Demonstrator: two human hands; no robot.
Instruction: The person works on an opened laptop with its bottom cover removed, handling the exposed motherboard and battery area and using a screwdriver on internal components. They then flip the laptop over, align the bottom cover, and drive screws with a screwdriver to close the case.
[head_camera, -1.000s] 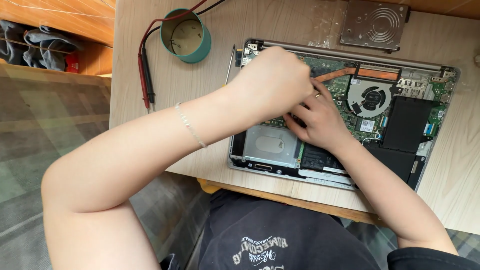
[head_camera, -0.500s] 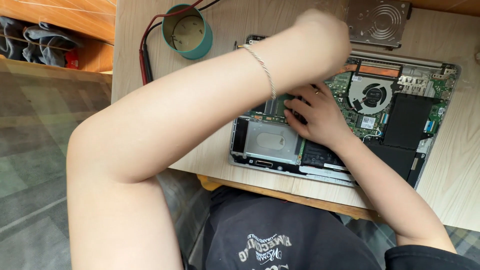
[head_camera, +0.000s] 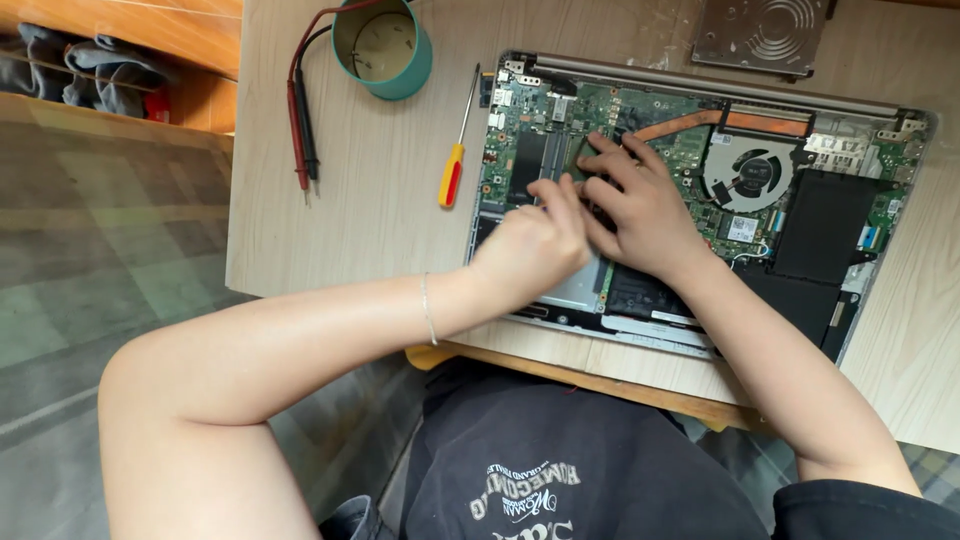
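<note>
Both my hands sit on the opened laptop (head_camera: 690, 190), which lies bottom-up on the pale wooden table (head_camera: 360, 220) with its cover off and the green board bare. Left hand (head_camera: 530, 245) rests over the laptop's left part, fingers curled narrow, the fingertips pressing down on a small flat part of the board beside the dark memory slot (head_camera: 528, 165); whether they pinch anything I cannot tell, since the fingers hide it. Right hand (head_camera: 640, 205) lies flat just beside it, toward the laptop's middle, fingers spread a little and pointing to the left, touching the same spot on the board. The two hands touch each other at the fingertips.

On the laptop's right part sit the round fan (head_camera: 752, 172) and, below it, the black battery (head_camera: 825, 225). A copper heat pipe (head_camera: 680, 125) runs from the fan toward my right hand.

Left of the laptop, just beside its edge, lies a screwdriver (head_camera: 455, 160) with a yellow and red handle. Farther left of the laptop stand a teal tape roll (head_camera: 383, 45) and red and black probes (head_camera: 302, 130). Above the laptop's top right edge lies a grey metal plate (head_camera: 765, 35).
</note>
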